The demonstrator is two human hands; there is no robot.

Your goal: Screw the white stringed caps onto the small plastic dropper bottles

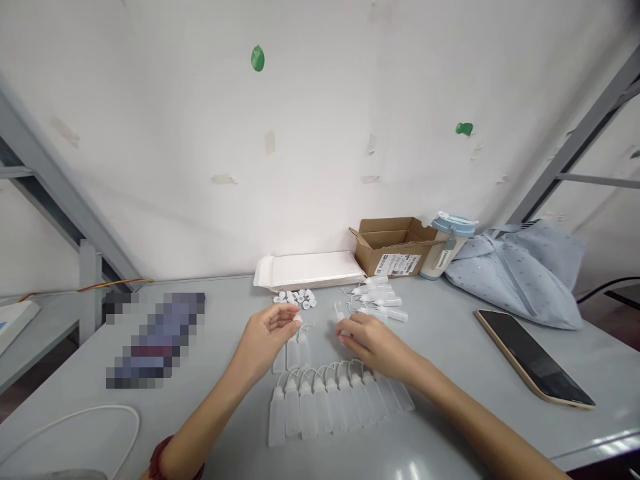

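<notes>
My left hand (pixel 270 335) pinches a small white cap (pixel 298 319) between thumb and fingers, above a short group of translucent squeeze bottles (pixel 303 351). Closed around another squeeze bottle is my right hand (pixel 373 340); only the bottle's white top (pixel 339 312) shows and the rest is hidden. In front of both hands, a long row of similar bottles (pixel 321 410) lies side by side, with thin looped straps at their necks. Loose white caps (pixel 306 305) are heaped behind my left hand. More bottles (pixel 393 313) lie in a pile behind my right hand.
Against the wall are a white padded packet (pixel 315 269), an open cardboard box (pixel 395 248) and a blue-lidded cup (pixel 447 247). A light blue cloth bag (pixel 520 273) and a phone (pixel 535 358) lie right. A blurred-out item (pixel 165 340) and white cable (pixel 95 408) lie left.
</notes>
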